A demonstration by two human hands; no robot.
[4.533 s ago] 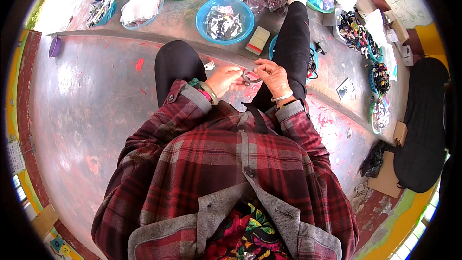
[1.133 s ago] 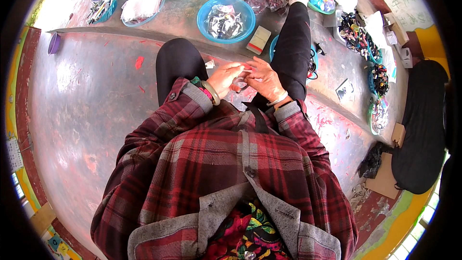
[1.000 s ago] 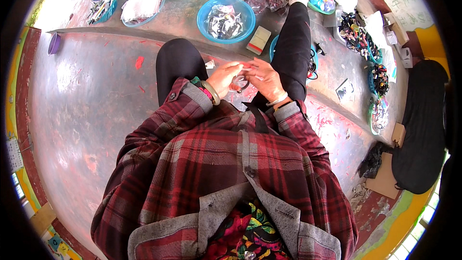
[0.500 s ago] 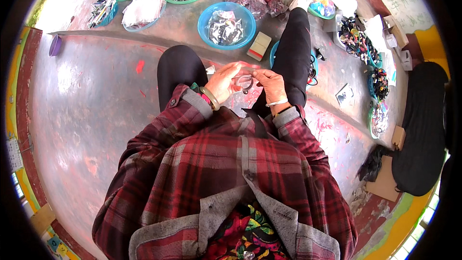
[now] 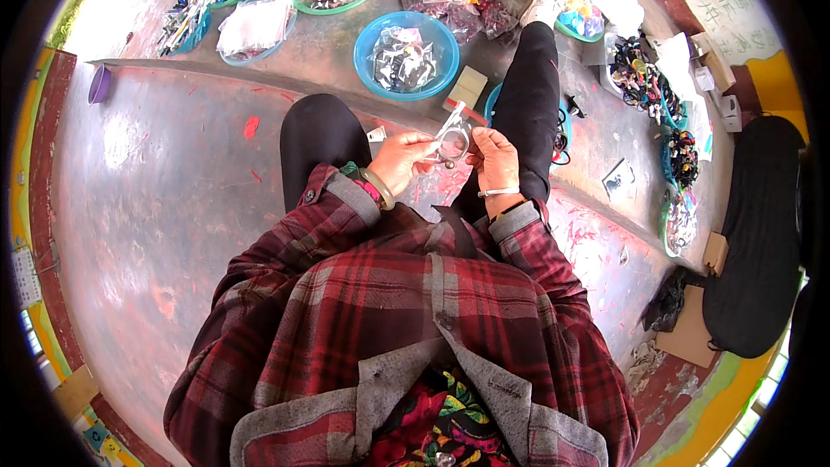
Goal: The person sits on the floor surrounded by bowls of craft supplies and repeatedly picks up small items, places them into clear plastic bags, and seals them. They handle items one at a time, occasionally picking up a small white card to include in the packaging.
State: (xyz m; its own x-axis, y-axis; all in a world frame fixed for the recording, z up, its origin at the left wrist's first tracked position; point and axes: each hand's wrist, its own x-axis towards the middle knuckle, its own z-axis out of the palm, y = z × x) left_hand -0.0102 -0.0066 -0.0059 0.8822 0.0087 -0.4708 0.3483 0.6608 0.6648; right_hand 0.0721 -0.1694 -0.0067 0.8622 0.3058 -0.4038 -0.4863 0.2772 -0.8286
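Observation:
Between my hands, over the gap between my knees, is a small clear plastic bag (image 5: 451, 127) with a round band (image 5: 454, 154) that has a little dark bead at its lower side. Whether the band lies wholly inside the bag I cannot tell. My left hand (image 5: 400, 162) pinches the bag's left edge between thumb and fingers. My right hand (image 5: 496, 162) has its fingertips closed at the right edge, beside the band. Ahead stands a blue basin (image 5: 446, 56) holding several small clear packets.
A pale yellow box (image 5: 469, 86) lies beyond the bag. Flat clear bags fill a basin (image 5: 257, 28) at the far left, near bundled pens (image 5: 181, 24). Hair ties in dark colours (image 5: 638, 67) fill containers on the right. Low ledge (image 5: 233, 72) crosses ahead; a black padded board (image 5: 752, 233) lies right.
My left hand has shifted from an opened palm to a pinch on the bag's edge. The bag and band now stand more upright, plainly visible between my hands.

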